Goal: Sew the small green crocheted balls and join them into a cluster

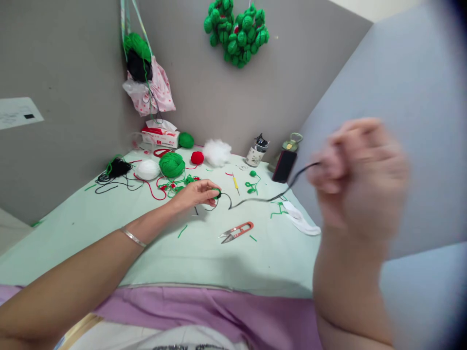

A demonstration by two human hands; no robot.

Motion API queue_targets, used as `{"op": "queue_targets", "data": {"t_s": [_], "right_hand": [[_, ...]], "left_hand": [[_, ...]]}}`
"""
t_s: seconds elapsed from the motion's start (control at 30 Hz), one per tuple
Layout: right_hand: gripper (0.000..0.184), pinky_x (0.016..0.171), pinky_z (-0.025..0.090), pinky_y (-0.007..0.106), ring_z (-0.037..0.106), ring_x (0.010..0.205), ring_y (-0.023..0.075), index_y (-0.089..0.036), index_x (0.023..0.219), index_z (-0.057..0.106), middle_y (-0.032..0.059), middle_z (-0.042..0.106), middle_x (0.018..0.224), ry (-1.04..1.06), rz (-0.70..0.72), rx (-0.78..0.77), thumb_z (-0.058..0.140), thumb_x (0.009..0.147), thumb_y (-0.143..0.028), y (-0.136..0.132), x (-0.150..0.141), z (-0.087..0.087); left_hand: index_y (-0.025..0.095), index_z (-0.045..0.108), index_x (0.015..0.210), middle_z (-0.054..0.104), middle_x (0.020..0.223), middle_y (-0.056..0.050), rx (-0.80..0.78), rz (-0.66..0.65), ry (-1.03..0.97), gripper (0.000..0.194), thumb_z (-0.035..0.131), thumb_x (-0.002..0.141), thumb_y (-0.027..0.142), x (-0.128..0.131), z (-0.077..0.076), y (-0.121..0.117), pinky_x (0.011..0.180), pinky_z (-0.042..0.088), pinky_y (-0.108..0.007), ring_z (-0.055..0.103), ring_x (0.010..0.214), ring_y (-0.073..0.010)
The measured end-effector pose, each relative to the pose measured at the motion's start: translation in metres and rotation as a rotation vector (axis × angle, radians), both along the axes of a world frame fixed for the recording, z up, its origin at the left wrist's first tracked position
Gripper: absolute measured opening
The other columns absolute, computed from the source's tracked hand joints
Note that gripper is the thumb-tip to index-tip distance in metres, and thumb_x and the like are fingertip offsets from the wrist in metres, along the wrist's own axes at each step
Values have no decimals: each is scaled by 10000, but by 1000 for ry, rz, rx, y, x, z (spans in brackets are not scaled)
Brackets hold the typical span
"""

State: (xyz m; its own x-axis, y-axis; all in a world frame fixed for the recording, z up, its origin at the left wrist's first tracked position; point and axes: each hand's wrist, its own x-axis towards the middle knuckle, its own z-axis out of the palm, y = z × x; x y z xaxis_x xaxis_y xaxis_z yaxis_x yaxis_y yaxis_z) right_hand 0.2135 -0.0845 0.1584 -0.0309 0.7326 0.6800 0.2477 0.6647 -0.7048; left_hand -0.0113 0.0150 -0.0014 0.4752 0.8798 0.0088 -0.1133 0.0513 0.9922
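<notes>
A matt grey wall [292, 63] stands at twelve o'clock, behind the table [204, 262], whose top is pale mint green. At ten o'clock, a darker grey side wall [65, 58] meets it in a corner. A white paper sheet [16, 113] is on this side wall. At two o'clock, there is a bluish grey wall [401, 78], and above it a cream-white strip [368, 7]. The light is soft, and one faint shadow [251, 272] lies on the tabletop at six o'clock.
</notes>
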Motion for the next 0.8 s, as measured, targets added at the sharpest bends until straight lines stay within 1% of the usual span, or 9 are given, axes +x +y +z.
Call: {"op": "queue_targets", "data": {"t_s": [0.03, 0.1, 0.2, 0.3, 0.4, 0.5, 0.63, 0.7, 0.8], "right_hand": [[140, 432, 230, 263, 340, 481, 101, -262, 893, 543, -37, 367, 609, 10, 20, -28, 622, 913, -377, 9, -5, -13], [147, 478, 305, 255, 406, 538, 102, -242, 935, 566, -34, 451, 657, -79, -13, -91, 662, 880, -340, 26, -13, -45], [101, 562, 345, 264, 412, 581, 108, -213, 883, 600, -32, 454, 657, -340, -74, -181, 626, 899, -309, 44, -21, -94], [89, 616, 344, 277, 437, 629, 124, -201, 898, 624, -12, 499, 712, -543, -135, -157, 657, 874, -280, 51, -28, -126], [51, 636, 341, 274, 459, 653, 130, -193, 915, 633, 4, 541, 756, -624, -127, -117, 604, 896, -230, 54, -33, -136], [114, 637, 343, 265, 451, 635, 121, -189, 856, 634, 0, 543, 743, -589, -71, -96, 531, 907, -184, 54, -33, -133], [114, 601, 328, 259, 410, 589, 113, -192, 768, 599, -26, 492, 656, -479, -37, -212, 537, 864, -186, 54, -29, -129], [96, 581, 320, 254, 396, 576, 111, -194, 811, 596, -39, 467, 628, -427, -27, -283, 549, 877, -245, 54, -28, -130], [129, 567, 307, 250, 379, 565, 107, -194, 883, 618, -50, 444, 610, -409, -15, -307, 590, 874, -319, 54, -29, -133]], "left_hand": [[169, 660, 956, 661, 809, -3, -7, 5, -10, 430, 817, 693, 471, 0, 1, 0, 784, 514, -348, 669, 705, -152], [167, 661, 947, 664, 834, -10, -15, 10, -31, 435, 817, 689, 480, 1, 1, -1, 803, 522, -366, 667, 707, -153], [161, 662, 929, 665, 848, -19, -19, 7, -55, 423, 814, 694, 479, 3, 0, -1, 817, 527, -383, 660, 705, -149], [156, 657, 902, 668, 841, -19, -18, -8, -67, 403, 807, 707, 475, 4, 0, -3, 816, 528, -382, 663, 701, -149], [153, 651, 884, 672, 849, -15, -23, -6, -78, 394, 809, 706, 468, 5, 0, -4, 817, 534, -375, 657, 691, -139], [149, 650, 888, 670, 822, -8, -25, -15, -59, 411, 830, 680, 455, 5, 1, -4, 808, 540, -373, 658, 686, -138], [146, 648, 879, 665, 790, -2, -8, -20, -15, 414, 828, 678, 460, 6, 0, -4, 785, 546, -367, 661, 681, -141], [146, 648, 872, 656, 775, 4, -5, -1, -15, 411, 824, 682, 466, 6, 0, -4, 780, 550, -366, 659, 677, -140], [146, 648, 874, 664, 777, 0, -2, 2, -32, 404, 818, 693, 464, 6, -2, -3, 793, 555, -369, 665, 690, -143]]}}
